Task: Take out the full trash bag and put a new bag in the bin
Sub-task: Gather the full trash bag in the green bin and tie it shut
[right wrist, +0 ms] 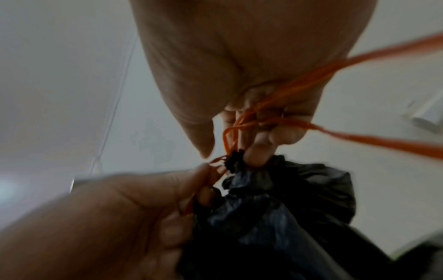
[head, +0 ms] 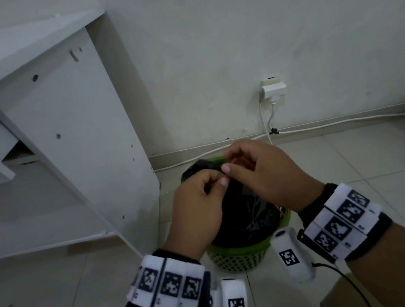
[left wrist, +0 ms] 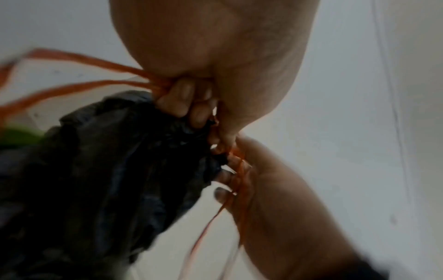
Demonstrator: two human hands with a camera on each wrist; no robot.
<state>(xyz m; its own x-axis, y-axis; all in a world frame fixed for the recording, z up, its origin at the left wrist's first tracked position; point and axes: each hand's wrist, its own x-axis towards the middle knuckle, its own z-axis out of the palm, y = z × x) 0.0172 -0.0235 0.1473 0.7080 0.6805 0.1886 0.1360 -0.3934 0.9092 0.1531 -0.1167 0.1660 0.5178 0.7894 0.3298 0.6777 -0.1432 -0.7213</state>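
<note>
1. Pale floor tiles (head: 353, 158) and a white wall (head: 233, 45) form the setting; a white cabinet (head: 61, 121) stands to the left, and a wall socket (head: 273, 88) with a white cable (head: 347, 121) is seen behind.
2. A green perforated bin (head: 239, 257) is seen on the floor just beside the cabinet, with the black trash bag (head: 246, 214) seated inside it and its gathered neck raised above the rim.
3. Left hand (head: 198, 206): fingers are curled, and the orange drawstring (left wrist: 95, 62) and bunched neck are pinched at the top of the bag.
4. Right hand (head: 263, 170): fingers are likewise curled, with orange strands caught among them; in the right wrist view loops are seen to run through that grip and out to the side. Both grips meet, touching, directly over the neck.
5. Judged handling: the film is thin, soft and crinkled, probably slippery, and no shape would be kept if it were squeezed. Weight cannot be read; the bag is described as full, so some load is expected.
6. Judged hold point: the cinched neck or the drawstring loops, not the bag's side, which could tear or slide.
7. Relative position: the bag body hangs below and slightly nearer than both grips, with only its neck inside them. Whether a knot is finished cannot be told through the blur.
</note>
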